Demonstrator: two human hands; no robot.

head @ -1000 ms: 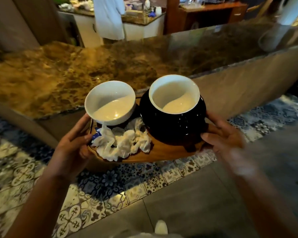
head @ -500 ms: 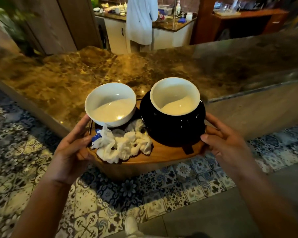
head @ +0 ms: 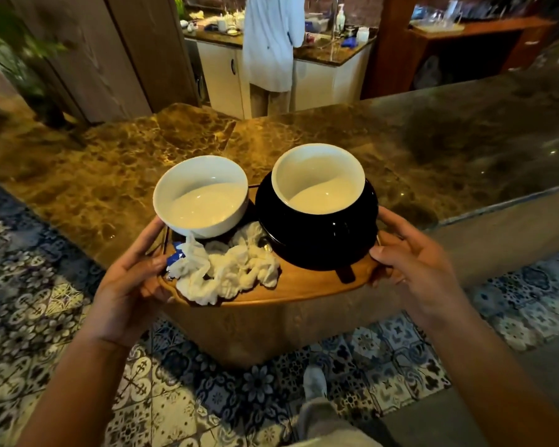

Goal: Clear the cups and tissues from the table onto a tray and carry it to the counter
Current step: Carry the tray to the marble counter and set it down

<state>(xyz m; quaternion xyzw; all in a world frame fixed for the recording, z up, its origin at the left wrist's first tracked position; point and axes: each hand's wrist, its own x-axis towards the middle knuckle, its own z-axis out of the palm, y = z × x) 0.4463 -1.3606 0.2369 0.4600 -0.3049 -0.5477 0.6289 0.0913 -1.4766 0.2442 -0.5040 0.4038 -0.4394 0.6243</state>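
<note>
Fingers [head: 149, 240] of your left hand [head: 126, 285] are wrapped on the left end of the wooden tray [head: 304, 285], with the thumb lying on the top of the rim and the other fingers going under it, clamped on the wood. Your right hand [head: 423, 269] holds the right end in the same way: the thumb presses on the upper edge, and the fingers curl around the side of the tray. Both forearms come up from the lower corners and the wrists are bent a little inward, so the palms face each other across the tray.

You hold the tray level in the air, in front of the brown marble tabletop [head: 433, 150], and its far side is at the near edge of the stone or just over it; I cannot tell if it touches. On the tray, at the left, stands a white cup [head: 202, 196], upright. At the right stands a black cup [head: 320, 191] with a white inside, on a black saucer [head: 317, 253]. Crumpled white tissues [head: 226, 272] lie at the near left part of the tray, just in front of the white cup and touching the saucer. A small blue wrapper [head: 175, 258] shows beside your left thumb. Below the tray is the patterned tile floor [head: 62, 285].
</note>
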